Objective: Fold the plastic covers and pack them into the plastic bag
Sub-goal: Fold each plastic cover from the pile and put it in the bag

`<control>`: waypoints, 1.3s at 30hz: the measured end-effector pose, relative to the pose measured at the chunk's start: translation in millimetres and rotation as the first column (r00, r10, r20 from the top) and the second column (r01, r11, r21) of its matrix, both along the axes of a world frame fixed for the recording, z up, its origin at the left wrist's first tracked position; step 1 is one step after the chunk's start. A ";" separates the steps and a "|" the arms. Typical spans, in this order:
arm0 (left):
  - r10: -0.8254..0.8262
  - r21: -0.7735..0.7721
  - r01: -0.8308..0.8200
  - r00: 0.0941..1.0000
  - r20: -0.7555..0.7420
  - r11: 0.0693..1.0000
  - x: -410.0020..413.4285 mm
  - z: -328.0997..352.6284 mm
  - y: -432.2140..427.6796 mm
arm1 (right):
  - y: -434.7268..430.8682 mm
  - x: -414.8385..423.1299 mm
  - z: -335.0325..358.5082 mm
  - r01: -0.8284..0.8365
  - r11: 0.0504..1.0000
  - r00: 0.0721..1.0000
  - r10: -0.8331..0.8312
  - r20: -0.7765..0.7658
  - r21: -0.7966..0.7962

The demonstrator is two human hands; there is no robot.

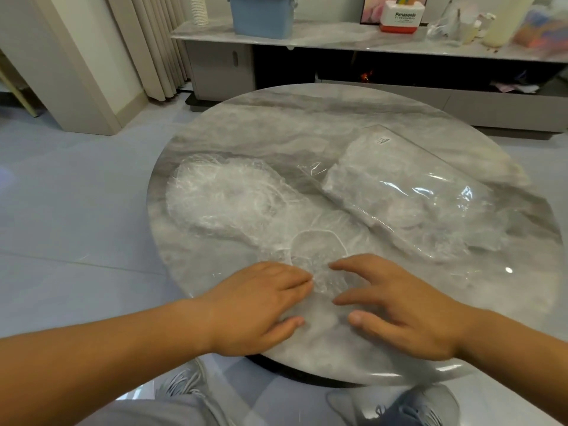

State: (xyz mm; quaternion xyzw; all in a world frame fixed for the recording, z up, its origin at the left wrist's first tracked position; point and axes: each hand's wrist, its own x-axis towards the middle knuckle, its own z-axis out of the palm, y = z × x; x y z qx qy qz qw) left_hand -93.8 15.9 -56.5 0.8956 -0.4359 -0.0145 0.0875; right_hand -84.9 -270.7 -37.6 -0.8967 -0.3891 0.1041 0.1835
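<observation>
A clear plastic cover [321, 253] with a white elastic rim lies flat on the round marble table [276, 118], near its front edge. My left hand [261, 305] and my right hand [396, 305] rest on the cover's near part, fingers spread, fingertips facing each other across a crumpled fold. A heap of crumpled clear covers [221, 195] sits at the table's left. The transparent plastic bag [408, 195], with folded covers inside, lies at the right with its mouth toward the middle.
Behind the table runs a low marble-topped cabinet [338, 35] bearing a blue bin [261, 15], a white and red box [399, 18] and bottles. Grey tiled floor [76, 195] surrounds the table. My shoes [408, 407] show below the table edge.
</observation>
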 end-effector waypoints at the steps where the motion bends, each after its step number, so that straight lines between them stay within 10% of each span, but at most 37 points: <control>1: -0.011 0.006 0.011 1.000 -0.020 1.000 -0.6 -1.7 0.1 | -1.9 -4.6 -4.0 -0.010 0.999 1.000 0.011 0.012 -0.039; 14: -0.072 -0.114 0.056 0.987 -0.145 0.992 15.2 -3.2 -11.2 | -10.7 -24.8 -20.0 0.024 1.000 1.000 -0.024 -0.008 -0.001; 32: 0.350 -0.195 -0.660 0.598 -0.721 0.725 40.5 0.8 -29.8 | 4.1 9.4 -15.4 0.507 0.843 0.834 -0.428 -0.349 0.177; 39: 0.524 -0.142 -0.678 0.668 -0.528 0.721 51.7 -1.9 -31.6 | 15.7 22.0 -27.2 0.403 0.913 0.906 -0.387 -0.170 0.067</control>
